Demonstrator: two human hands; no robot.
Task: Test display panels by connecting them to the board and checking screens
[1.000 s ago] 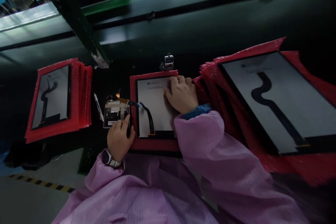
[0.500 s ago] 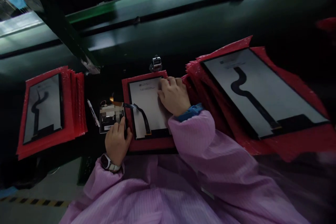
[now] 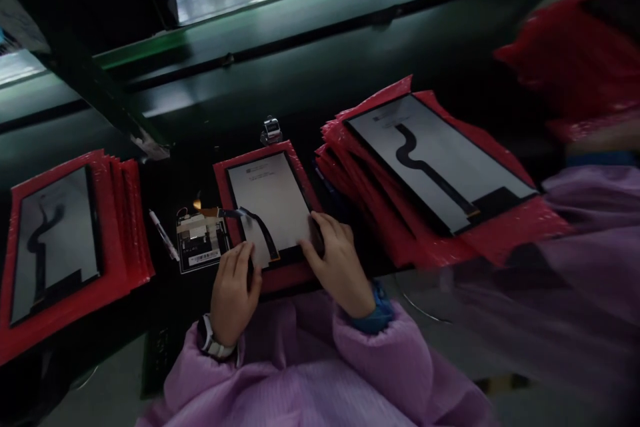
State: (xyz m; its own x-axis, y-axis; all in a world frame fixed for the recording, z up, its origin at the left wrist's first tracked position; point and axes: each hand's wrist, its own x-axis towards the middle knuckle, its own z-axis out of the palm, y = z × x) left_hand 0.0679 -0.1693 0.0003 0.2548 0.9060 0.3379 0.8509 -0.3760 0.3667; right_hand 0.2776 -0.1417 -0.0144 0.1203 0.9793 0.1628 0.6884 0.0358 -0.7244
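Display panel [image 3: 270, 200] lies flat on a red sheet [image 3: 287, 275] mid-surface, prob. so the sheet cushions it. L hand [image 3: 234, 293] at panel's lower L corner, fingers extended & loose, not closed on anything; R hand [image 3: 337, 267] open too, thumb & fingers spread at panel's lower R side. Looks like they flank it to steady it w/o a pinch. Circuit board [image 3: 203, 250] sits just L of the sheet, presumably near enough for the ribbon cable [image 3: 268, 231], which bends up from panel's lower end & runs to board's top edge. Pen [image 3: 164, 235] beside board, tally counter [image 3: 271, 128] beyond sheet, prob. parked within reach. L stack [image 3: 113, 227] & R stack [image 3: 373, 203] each carry a panel on red sheets, likely vs. scratches.

Unclear: whether cable's plugged in; exact fingertip contact, as fingers cover panel edges. Panel print too small to read. Far R, red bundle [image 3: 565, 60] & another person's sleeve [image 3: 595, 213] blurred, cut off; can't make out that hand
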